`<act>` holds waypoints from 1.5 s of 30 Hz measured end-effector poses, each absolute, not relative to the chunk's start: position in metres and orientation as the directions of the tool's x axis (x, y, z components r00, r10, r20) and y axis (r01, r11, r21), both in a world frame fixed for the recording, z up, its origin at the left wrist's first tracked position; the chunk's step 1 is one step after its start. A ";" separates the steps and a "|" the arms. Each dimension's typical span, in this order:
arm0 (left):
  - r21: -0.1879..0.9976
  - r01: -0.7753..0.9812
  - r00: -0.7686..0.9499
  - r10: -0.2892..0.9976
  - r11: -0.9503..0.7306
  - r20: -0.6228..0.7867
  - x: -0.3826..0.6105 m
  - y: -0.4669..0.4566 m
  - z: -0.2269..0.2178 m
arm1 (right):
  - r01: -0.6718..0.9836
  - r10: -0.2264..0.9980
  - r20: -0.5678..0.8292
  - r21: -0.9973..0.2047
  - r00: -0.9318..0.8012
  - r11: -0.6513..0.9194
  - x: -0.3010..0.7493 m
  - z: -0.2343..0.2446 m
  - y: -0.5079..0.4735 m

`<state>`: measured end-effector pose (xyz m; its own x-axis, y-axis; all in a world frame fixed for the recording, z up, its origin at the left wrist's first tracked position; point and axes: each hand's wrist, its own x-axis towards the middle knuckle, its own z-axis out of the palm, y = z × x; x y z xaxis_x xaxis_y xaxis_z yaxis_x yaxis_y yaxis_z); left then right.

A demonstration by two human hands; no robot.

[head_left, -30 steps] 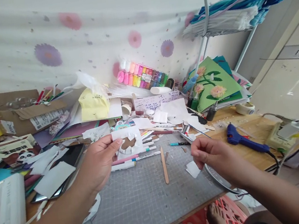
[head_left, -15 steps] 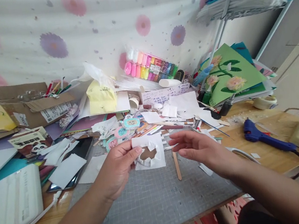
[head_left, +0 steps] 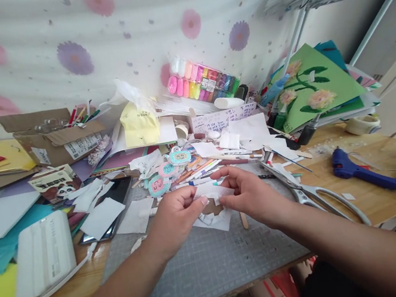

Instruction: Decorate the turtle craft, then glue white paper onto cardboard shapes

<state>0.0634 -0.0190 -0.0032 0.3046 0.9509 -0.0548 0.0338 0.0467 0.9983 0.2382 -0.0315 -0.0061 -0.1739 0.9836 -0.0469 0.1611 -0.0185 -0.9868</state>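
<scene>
Both hands hold a small white sheet of paper (head_left: pixel 221 224) over the grey cutting mat (head_left: pixel 188 279). A ragged hole shows in its middle, with folded paper flaps around the rim and something brown visible through it. My left hand (head_left: pixel 178 213) pinches the left edge between thumb and fingers. On the opposite side, my right hand (head_left: pixel 251 192) grips the upper right edge, its fingertips curled over the sheet. The paper's upper part is bent up between the hands. Just beyond the sheet, a wooden craft stick (head_left: pixel 244 220) lies partly hidden by it.
Large scissors (head_left: pixel 306 192) lie right of my right hand, and a blue glue gun (head_left: pixel 367 173) farther right. Pens, paper scraps and small decorated tags (head_left: pixel 158 185) crowd the back. A white device (head_left: pixel 43 261) and a phone (head_left: pixel 120 192) are on the left.
My right hand has moved left and closed on the paper, which was held only by my left hand. The sheet's upper part is now bent. The view has shifted slightly.
</scene>
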 end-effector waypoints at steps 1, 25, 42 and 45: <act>0.996 -0.009 0.353 0.932 0.085 -0.076 0.064 -0.019 -0.003 | 0.152 0.987 -0.034 -0.988 -0.160 -0.009 0.239 -0.007 -0.032; 0.961 -0.137 0.348 0.920 0.238 -0.179 0.082 -0.030 -0.012 | 0.192 0.996 0.086 -0.977 -0.038 0.092 0.230 -0.015 -0.047; 0.962 -0.144 0.376 0.912 0.230 -0.161 0.057 -0.018 0.003 | 0.981 0.995 0.012 -0.168 0.101 -0.098 0.407 -0.046 -0.103; 0.961 -0.128 0.405 0.898 0.244 -0.173 0.054 -0.016 0.003 | 0.944 0.973 0.077 -0.271 0.218 -0.190 0.413 -0.043 -0.103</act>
